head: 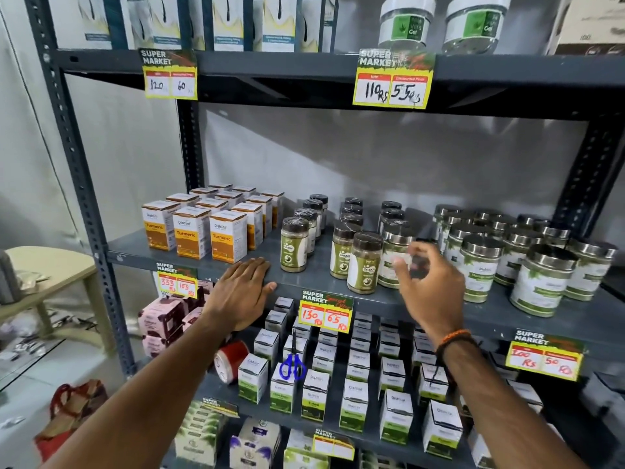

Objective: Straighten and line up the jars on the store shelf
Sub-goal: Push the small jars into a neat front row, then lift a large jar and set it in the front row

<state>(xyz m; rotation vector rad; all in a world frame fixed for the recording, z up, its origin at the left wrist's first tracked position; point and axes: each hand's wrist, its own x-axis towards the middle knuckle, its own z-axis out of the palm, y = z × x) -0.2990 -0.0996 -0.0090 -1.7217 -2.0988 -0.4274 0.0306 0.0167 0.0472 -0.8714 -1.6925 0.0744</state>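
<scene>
On the grey middle shelf stand rows of small dark-lidded jars of green powder. The front jar of the left row stands apart; another front jar sits forward near the shelf edge. To the right are bigger steel-lidded jars, the nearest just left of my right hand. My left hand lies flat on the shelf's front edge, holding nothing. My right hand is raised in front of the steel-lidded jars, fingers spread and blurred, touching no jar that I can see.
Orange turmeric boxes fill the shelf's left part. More steel-lidded jars crowd the right. Price tags hang on the edges. The shelf below holds white boxes, blue-handled scissors and a red tape roll. A table stands at left.
</scene>
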